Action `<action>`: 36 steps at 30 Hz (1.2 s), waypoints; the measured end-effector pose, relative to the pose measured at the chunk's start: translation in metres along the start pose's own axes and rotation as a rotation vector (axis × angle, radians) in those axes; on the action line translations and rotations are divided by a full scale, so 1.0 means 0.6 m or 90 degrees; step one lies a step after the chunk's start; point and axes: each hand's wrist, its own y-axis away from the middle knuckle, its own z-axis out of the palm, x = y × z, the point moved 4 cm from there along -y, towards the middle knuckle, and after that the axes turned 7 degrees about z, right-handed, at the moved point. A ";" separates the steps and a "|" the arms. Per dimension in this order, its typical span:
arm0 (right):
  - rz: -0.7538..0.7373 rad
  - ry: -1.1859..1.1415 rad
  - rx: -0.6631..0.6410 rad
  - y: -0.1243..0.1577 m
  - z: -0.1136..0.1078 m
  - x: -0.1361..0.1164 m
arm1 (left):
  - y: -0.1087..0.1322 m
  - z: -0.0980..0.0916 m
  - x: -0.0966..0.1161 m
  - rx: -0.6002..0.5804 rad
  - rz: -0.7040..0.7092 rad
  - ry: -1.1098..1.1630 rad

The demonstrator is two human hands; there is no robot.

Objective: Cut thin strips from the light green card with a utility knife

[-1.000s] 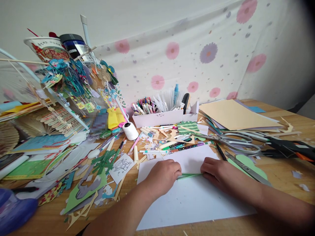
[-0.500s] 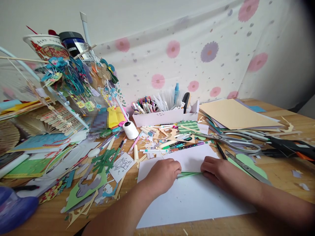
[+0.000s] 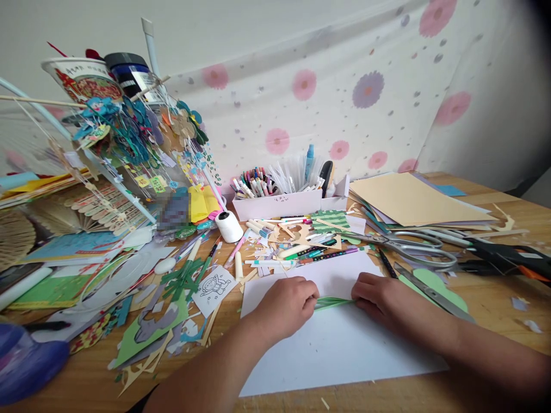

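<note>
Forearms (image 3: 221, 357) converging; left hand (image 3: 287, 305), right hand (image 3: 379, 298) gripping green strips (image 3: 334, 302).

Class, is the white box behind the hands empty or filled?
Filled, at least partly: pens stick up above the front wall of the white box. Its inside is hidden, so I cannot tell how full.

- Left forearm (image 3: 210, 364): bare, rising from the bottom edge, left of centre, slanting up to the right.
- Left hand (image 3: 290, 304): just below the frame's centre, back up, fingers curled in a pinch.
- Right forearm (image 3: 473, 350): bare, reaching in from the lower right edge.
- Right hand (image 3: 379, 298): right of centre, fingers bent, facing the left across a gap.
</note>
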 end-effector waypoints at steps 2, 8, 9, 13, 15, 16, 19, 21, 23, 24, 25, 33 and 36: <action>-0.001 0.000 -0.003 -0.001 0.001 0.000 | 0.000 0.000 -0.001 0.002 0.000 -0.001; 0.004 0.001 -0.004 -0.003 -0.001 -0.002 | 0.000 -0.003 0.004 -0.007 -0.003 -0.008; 0.004 -0.001 -0.004 -0.002 -0.001 -0.002 | 0.001 -0.003 0.005 -0.008 -0.003 -0.009; -0.002 -0.008 -0.001 -0.002 0.000 -0.002 | 0.000 -0.004 0.006 -0.012 -0.018 -0.015; -0.003 -0.010 0.003 -0.003 0.001 -0.002 | 0.000 -0.002 0.005 -0.020 -0.026 -0.021; -0.003 -0.010 0.003 -0.004 0.001 -0.002 | 0.000 0.000 0.004 -0.023 -0.027 -0.026; 0.001 -0.015 -0.004 -0.004 0.000 -0.002 | -0.001 0.004 0.002 -0.026 -0.023 -0.042; 0.004 -0.020 -0.008 -0.003 0.000 -0.001 | -0.002 0.005 0.003 -0.027 -0.017 -0.051; 0.004 -0.023 -0.010 -0.001 0.000 0.000 | -0.002 0.005 0.004 -0.027 -0.014 -0.061; 0.004 -0.024 -0.010 0.000 0.001 0.001 | -0.001 0.004 0.004 -0.027 -0.013 -0.065; 0.003 -0.026 -0.010 0.000 0.001 0.002 | -0.001 0.003 0.005 -0.027 -0.012 -0.070; 0.009 -0.046 -0.009 0.002 0.001 0.001 | -0.001 -0.003 0.008 -0.031 -0.010 -0.087; 0.025 -0.051 -0.007 0.004 -0.002 0.001 | 0.000 -0.004 0.010 -0.032 -0.011 -0.088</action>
